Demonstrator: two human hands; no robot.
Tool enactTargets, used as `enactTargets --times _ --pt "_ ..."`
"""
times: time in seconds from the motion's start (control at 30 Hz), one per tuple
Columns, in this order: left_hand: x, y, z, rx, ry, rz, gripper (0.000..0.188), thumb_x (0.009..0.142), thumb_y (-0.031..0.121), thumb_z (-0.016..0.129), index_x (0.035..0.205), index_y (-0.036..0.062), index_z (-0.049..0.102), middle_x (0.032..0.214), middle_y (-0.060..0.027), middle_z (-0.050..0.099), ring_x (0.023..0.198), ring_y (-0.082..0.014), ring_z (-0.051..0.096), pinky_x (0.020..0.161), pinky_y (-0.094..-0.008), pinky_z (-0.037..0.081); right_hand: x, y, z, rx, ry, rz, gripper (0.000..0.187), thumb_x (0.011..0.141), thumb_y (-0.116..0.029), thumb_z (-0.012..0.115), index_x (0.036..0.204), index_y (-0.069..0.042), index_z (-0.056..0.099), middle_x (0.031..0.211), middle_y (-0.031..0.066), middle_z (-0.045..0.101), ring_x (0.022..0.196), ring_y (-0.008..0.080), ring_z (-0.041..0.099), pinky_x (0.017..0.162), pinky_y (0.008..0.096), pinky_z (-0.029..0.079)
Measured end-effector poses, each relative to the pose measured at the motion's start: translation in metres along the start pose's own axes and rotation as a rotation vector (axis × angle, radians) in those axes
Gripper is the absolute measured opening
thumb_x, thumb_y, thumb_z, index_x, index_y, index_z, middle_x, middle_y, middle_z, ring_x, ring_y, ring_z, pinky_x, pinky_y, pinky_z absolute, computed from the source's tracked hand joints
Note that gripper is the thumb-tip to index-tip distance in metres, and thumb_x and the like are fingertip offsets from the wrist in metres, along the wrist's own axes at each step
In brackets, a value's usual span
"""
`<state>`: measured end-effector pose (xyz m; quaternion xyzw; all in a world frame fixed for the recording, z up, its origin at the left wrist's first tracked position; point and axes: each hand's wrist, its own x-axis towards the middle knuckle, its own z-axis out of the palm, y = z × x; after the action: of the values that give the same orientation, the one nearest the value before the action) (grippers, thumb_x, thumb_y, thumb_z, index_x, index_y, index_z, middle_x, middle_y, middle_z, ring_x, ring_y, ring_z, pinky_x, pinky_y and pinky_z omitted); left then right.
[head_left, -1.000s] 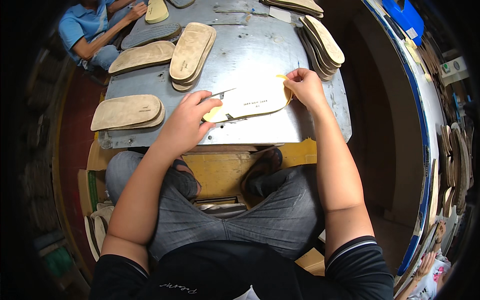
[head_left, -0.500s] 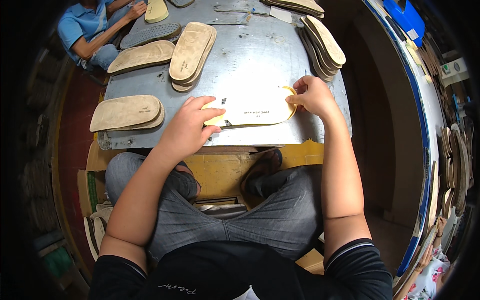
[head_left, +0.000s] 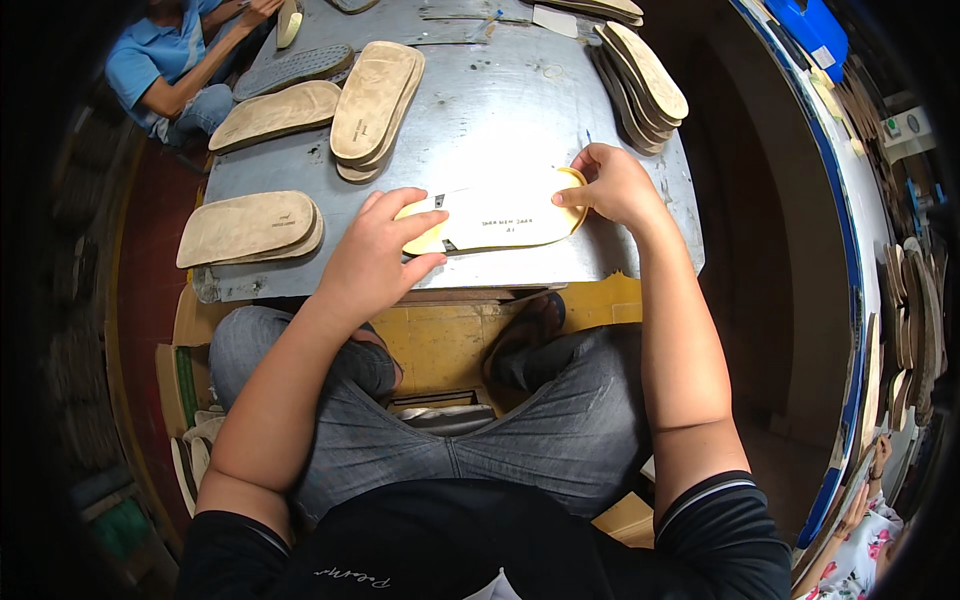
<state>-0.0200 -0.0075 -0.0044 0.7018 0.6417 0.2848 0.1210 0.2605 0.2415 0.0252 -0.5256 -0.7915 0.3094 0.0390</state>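
On the near part of the metal table lies a pale yellow sole-shaped template (head_left: 490,218) with a raised rim at its right end, dark marks at its left end and handwriting on top. My left hand (head_left: 375,245) grips its left end, fingers over the top and thumb at the near edge. At the rounded right end, my right hand (head_left: 618,188) pinches the rim between thumb and fingers. Glare whitens the template's middle, and I cannot tell whether another sole lies beneath it. Closest to my left hand is a pair of stacked tan insoles (head_left: 245,228).
More tan insoles (head_left: 375,105) lie stacked at the far left, beside a grey dotted sole (head_left: 295,72). Another stack of soles (head_left: 645,85) stands at the far right. A co-worker in a blue shirt (head_left: 160,65) sits past the left edge. The metal table (head_left: 480,110) ends before my knees.
The template and both hands have shifted slightly left, and my right thumb sits further in over the rim. The co-worker's pale yellow piece has tilted up at the far left.
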Motion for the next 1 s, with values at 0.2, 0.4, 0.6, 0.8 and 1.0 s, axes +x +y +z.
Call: enactTargets --times 0.2,0.4,0.6,0.8,1.0 --pt "-0.001 -0.008 -0.003 -0.098 -0.026 -0.038 0.052 0.093 0.014 0.102 0.142 0.0052 0.088 0.154 -0.0198 0.074 0.135 -0.0396 0.075 0.117 -0.0473 0.061 -0.005 -0.006 0.0 -0.105 0.042 -0.028 0.058 0.078 -0.028 0.112 0.122 -0.002 0.086 0.113 0.0147 0.089 0.104 0.0293 0.086 0.096 0.0414 0.067" --pt "0.0 -0.001 -0.006 -0.147 -0.044 -0.094 0.045 0.096 0.011 0.099 0.137 0.0 0.088 0.152 -0.022 0.074 0.138 -0.0409 0.074 0.116 -0.0469 0.061 -0.01 -0.008 0.0 -0.024 0.163 -0.134 0.07 0.081 -0.027 0.111 0.139 -0.003 0.081 0.137 0.0153 0.086 0.12 0.0292 0.083 0.104 0.0431 0.067" --pt "0.0 -0.002 -0.003 -0.09 -0.016 0.003 0.042 0.096 0.01 0.097 0.136 -0.0009 0.088 0.15 -0.024 0.074 0.138 -0.0427 0.074 0.116 -0.0468 0.06 -0.009 -0.032 0.011 0.815 0.03 -0.523 0.041 0.118 -0.021 0.083 0.152 0.0 0.076 0.141 0.0125 0.088 0.111 0.0169 0.078 0.1 0.0324 0.064" --pt "-0.001 -0.002 -0.005 -0.059 -0.031 0.009 0.039 0.097 0.011 0.095 0.133 -0.001 0.089 0.147 -0.0215 0.073 0.137 -0.0408 0.072 0.116 -0.0487 0.061 -0.027 -0.066 0.069 0.681 -0.206 -0.343 0.045 0.131 -0.035 0.062 0.132 0.001 0.089 0.091 -0.0003 0.079 0.082 0.0066 0.066 0.078 0.0272 0.057" --pt "-0.005 0.0 -0.005 -0.071 -0.04 -0.009 0.041 0.095 0.01 0.097 0.134 -0.0001 0.088 0.148 -0.0227 0.074 0.137 -0.0432 0.073 0.116 -0.0488 0.06 -0.031 -0.078 0.093 0.418 -0.111 -0.471 0.025 0.12 -0.018 0.078 0.119 0.004 0.088 0.104 0.0048 0.084 0.087 0.0082 0.068 0.08 0.0308 0.058"
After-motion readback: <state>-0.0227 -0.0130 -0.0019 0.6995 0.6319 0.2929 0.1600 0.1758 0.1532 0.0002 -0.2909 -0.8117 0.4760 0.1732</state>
